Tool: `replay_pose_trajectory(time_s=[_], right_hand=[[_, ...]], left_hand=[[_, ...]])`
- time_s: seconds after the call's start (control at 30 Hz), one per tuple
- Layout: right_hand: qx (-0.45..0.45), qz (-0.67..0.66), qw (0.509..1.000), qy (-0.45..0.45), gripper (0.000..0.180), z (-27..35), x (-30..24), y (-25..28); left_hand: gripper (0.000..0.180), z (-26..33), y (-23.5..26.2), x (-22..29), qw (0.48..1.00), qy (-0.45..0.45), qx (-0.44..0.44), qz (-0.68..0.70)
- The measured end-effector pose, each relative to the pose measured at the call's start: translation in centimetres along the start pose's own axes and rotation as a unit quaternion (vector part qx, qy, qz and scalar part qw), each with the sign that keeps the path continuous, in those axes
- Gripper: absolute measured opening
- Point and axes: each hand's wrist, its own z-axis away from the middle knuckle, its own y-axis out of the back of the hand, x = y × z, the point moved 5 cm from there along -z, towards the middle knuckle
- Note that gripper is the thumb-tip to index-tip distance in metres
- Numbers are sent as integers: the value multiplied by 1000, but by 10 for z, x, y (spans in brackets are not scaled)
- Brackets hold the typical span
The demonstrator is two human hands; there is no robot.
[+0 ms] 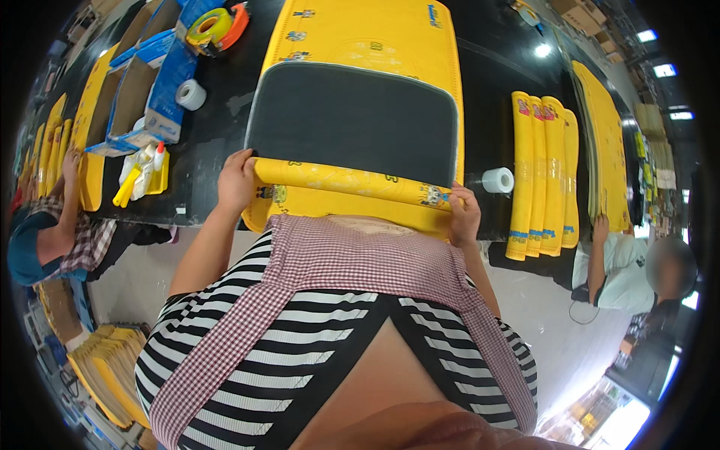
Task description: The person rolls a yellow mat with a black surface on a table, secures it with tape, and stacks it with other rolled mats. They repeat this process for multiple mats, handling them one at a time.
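A yellow printed mat lies before me, its near edge turned over into a flat roll and its dark grey backing facing up behind that roll. My left hand is closed around the roll's left end. At the right end, the fingers of my right hand pinch the roll. Beneath is a stack of flat yellow mats, showing beyond the backing and again near my apron. How many turns the roll has is hidden.
Several taped yellow rolls lie to the right, beside a small white roll. At left are a blue cardboard box, a tape dispenser, another white roll and plastic bottles. A co-worker stands right, another person left.
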Motion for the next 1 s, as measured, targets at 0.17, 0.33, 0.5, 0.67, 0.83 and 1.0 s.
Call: replay_pose_trajectory(time_s=[0.17,0.33,0.5,0.67,0.83,1.0], right_hand=[[7,337,931,139,22,7,-30,-21],[-192,565,750,285,53,38,-71,-123],[-187,586,743,262,54,-25,-77,-144],[-150,576,743,305,41,-108,-90,-160],[-178,436,838,276,44,-129,-97,-193],[-120,533,732,407,70,-115,-103,-213]], left_hand=[[35,-2,3,7,1000,14,-3,-12],[43,-18,0,21,998,31,-2,-60],[49,-11,-32,91,951,-284,47,-107],[65,-7,-84,147,928,-358,-20,-96],[73,-113,-100,174,919,-324,-164,-157],[62,-160,-101,195,921,-317,-189,-124]])
